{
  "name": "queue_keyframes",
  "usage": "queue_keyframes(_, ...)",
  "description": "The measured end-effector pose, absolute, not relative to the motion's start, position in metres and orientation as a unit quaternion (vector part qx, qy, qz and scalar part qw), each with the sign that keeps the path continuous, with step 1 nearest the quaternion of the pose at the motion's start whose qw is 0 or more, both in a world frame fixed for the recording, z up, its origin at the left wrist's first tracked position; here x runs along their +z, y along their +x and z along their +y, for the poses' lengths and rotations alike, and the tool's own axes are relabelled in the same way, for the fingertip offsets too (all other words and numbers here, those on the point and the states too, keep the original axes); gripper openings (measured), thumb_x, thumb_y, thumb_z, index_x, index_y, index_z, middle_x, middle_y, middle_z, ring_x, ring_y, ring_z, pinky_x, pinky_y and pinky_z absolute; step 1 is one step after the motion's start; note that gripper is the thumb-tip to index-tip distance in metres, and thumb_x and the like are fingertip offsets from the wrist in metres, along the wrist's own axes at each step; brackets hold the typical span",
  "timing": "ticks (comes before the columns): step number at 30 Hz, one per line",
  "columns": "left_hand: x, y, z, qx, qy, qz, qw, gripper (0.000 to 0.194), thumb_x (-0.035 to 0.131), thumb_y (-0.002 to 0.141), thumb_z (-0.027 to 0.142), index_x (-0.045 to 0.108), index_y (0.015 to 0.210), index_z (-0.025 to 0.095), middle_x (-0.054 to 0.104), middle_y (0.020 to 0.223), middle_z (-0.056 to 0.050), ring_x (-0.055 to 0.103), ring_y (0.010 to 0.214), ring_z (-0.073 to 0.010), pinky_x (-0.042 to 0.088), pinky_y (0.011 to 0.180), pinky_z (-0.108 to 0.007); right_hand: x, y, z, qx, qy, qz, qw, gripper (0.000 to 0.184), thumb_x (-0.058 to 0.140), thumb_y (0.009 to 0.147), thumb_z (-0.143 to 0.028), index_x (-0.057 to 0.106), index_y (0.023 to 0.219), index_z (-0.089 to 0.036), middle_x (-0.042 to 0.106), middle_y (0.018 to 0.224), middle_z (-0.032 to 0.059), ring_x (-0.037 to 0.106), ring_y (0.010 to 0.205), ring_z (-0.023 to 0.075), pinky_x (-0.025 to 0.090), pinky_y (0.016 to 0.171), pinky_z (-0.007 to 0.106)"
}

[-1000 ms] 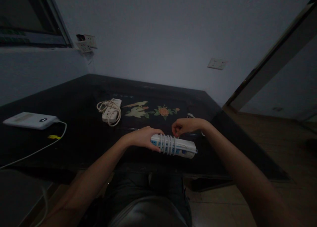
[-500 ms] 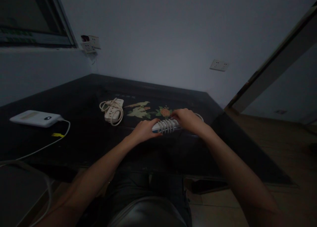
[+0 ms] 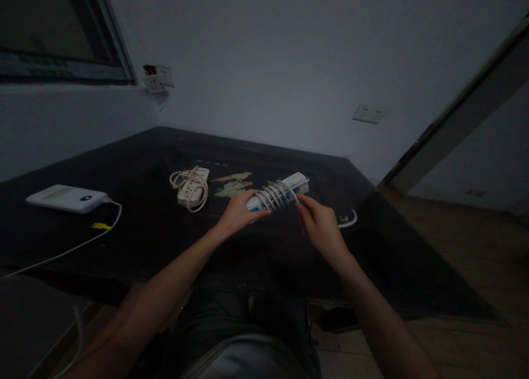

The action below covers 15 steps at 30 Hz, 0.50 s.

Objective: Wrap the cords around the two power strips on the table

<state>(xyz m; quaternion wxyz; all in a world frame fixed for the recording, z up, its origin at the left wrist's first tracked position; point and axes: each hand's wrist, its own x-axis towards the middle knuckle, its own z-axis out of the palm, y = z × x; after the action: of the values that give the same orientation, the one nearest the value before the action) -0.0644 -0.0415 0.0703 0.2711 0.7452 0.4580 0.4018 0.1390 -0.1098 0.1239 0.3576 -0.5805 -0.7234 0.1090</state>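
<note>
A white power strip (image 3: 278, 193) with its cord coiled several times round its body is held over the dark table (image 3: 136, 225). My left hand (image 3: 237, 214) grips its near end, fingers closed. My right hand (image 3: 320, 226) sits just right of the coils, fingers pinched on the cord where it leaves the strip. A loose stretch of the cord (image 3: 347, 220) lies on the table past my right hand.
A second power strip (image 3: 192, 187) wrapped in its own beige cord lies to the left. A white power bank (image 3: 68, 198) with a white cable sits at the far left. Wall sockets (image 3: 367, 113) are behind. The table's right edge drops to a wooden floor.
The strip has been lifted and turned, its far end now pointing up and right. My right hand has moved from on top of it to its right side, drawing the cord round.
</note>
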Motion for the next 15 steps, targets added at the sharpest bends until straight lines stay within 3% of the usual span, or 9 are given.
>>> queue_keyframes(6, 0.071, -0.063, -0.043, 0.422, 0.731, 0.443, 0.302, 0.05, 0.073, 0.065, 0.043, 0.059, 0.105, 0.016, 0.066, 0.096, -0.005, 0.061, 0.089, -0.0237, 0.047, 0.082, -0.036, 0.11, 0.151, -0.106, 0.21, -0.569, -0.709, 0.36, 0.019, 0.044, 0.089, -0.033, 0.053, 0.077, -0.021, 0.05, 0.051, -0.0037, 0.051, 0.046, 0.013, 0.036, 0.051, 0.024)
queue_keyframes(10, 0.07, -0.06, -0.043, 0.444, 0.704, 0.417, 0.364, 0.049, 0.074, 0.064, 0.04, 0.059, 0.104, 0.016, 0.065, 0.098, -0.006, 0.062, 0.09, -0.0232, 0.049, 0.082, -0.037, 0.103, 0.155, -0.102, 0.264, -0.536, -0.721, 0.353, 0.023, 0.042, 0.091, -0.035, 0.045, 0.072, -0.021, 0.049, 0.053, -0.005, 0.051, 0.046, 0.0109, 0.038, 0.05, 0.022)
queue_keyframes(15, 0.072, -0.061, -0.046, 0.454, 0.598, 0.369, 0.548, 0.047, 0.074, 0.065, 0.041, 0.054, 0.1, 0.016, 0.064, 0.087, -0.003, 0.062, 0.065, -0.0165, 0.053, 0.057, -0.032, 0.091, 0.163, -0.098, 0.372, -0.502, -0.709, 0.327, 0.026, 0.041, 0.091, -0.041, 0.04, 0.074, -0.021, 0.046, 0.053, -0.0075, 0.043, 0.038, 0.0073, 0.032, 0.038, 0.018)
